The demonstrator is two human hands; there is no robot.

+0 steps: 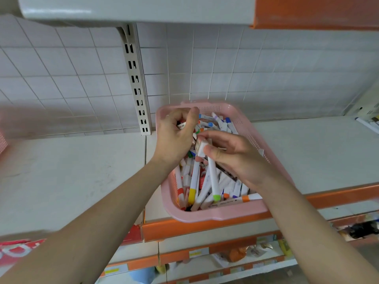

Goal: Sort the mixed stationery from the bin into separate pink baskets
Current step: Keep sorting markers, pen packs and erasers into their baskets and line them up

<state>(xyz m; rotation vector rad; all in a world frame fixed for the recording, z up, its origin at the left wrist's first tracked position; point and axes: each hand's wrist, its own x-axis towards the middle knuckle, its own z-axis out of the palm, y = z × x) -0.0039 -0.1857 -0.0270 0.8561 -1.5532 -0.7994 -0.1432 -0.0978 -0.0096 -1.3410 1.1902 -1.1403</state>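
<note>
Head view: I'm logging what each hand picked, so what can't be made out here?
- Head view: white item in the grip of the left hand, mostly hidden by curled fingers.
- Head view: print on the small white box pinched by the right hand, blurred.
- Head view: pink object at the left edge, cut off and blurred.

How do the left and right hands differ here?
The left hand curls round a small white piece at the far corner of the basket; the right hand pinches a white block nearer the middle. The left hand is tightly curled, the right hand straighter. Both hover over the basket.
</note>
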